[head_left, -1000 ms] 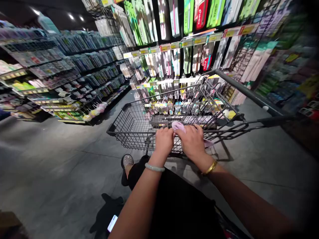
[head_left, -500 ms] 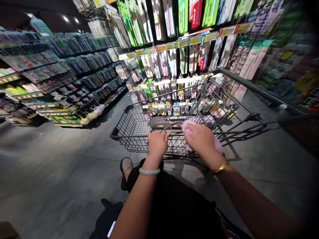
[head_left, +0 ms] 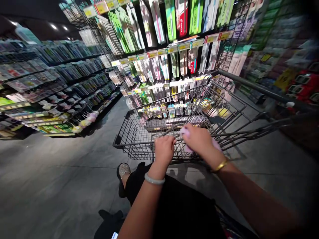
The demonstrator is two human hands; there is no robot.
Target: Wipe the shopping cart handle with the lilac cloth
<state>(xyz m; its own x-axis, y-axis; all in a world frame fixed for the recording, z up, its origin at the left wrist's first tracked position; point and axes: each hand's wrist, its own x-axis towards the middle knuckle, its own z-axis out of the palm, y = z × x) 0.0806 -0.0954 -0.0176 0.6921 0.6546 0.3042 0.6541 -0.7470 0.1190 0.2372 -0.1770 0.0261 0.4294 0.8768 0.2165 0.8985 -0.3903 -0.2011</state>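
A dark wire shopping cart (head_left: 136, 143) stands in front of me, its basket to the left and its handle bar at the upper right. My left hand (head_left: 164, 149), below a pale bangle, is wrapped round the top rail of the cart's near side. Just right of it, my right hand (head_left: 198, 139) is closed on a pale pink cloth (head_left: 188, 148), which lies against the same rail. Part of the cloth shows behind the wrist with the gold bracelet. The right fingertips are partly hidden by the cloth.
Beyond the cart rises a rack of packaged toothbrushes (head_left: 183, 18) with price strips. More stocked shelves (head_left: 82, 71) run along the left. Goods hang at the far right, some red (head_left: 302, 83). My shoe (head_left: 124, 170) is on the grey floor (head_left: 62, 189), left of the cart's near side.
The view has shifted, so the rack appears further left and lower. My left hand has moved right along the rail, closer to my right hand, which still grips the cloth.
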